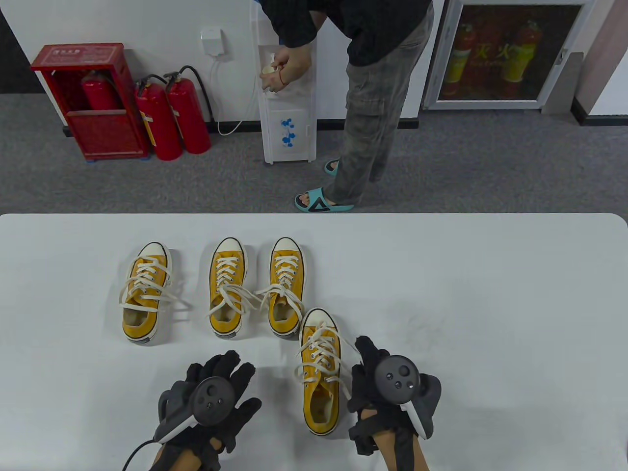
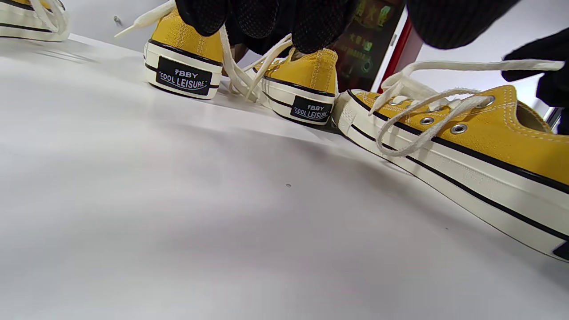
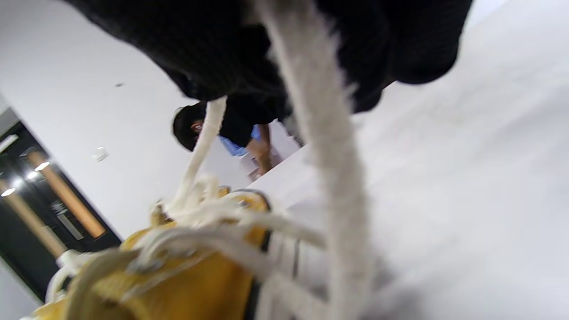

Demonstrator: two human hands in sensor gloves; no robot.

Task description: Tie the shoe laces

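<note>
Shoes in yellow canvas, four of them, are set on the white surface [image 1: 490, 294] with toes pointing away: three are lined up in a far row [image 1: 147, 299], [image 1: 228, 294], [image 1: 286, 289], and the nearest shoe [image 1: 321, 373] is placed between the two hands. A cream lace [image 2: 466, 66] of that nearest shoe is pinched taut by the curled fingers [image 3: 231, 49] of the right hand [image 1: 387, 387], just beside the shoe's right side. The left hand [image 1: 216, 397] is held apart from the shoe, its fingers [image 1: 225, 365] spread and relaxed, with nothing gripped. Loose laces are seen trailing from the far shoes.
</note>
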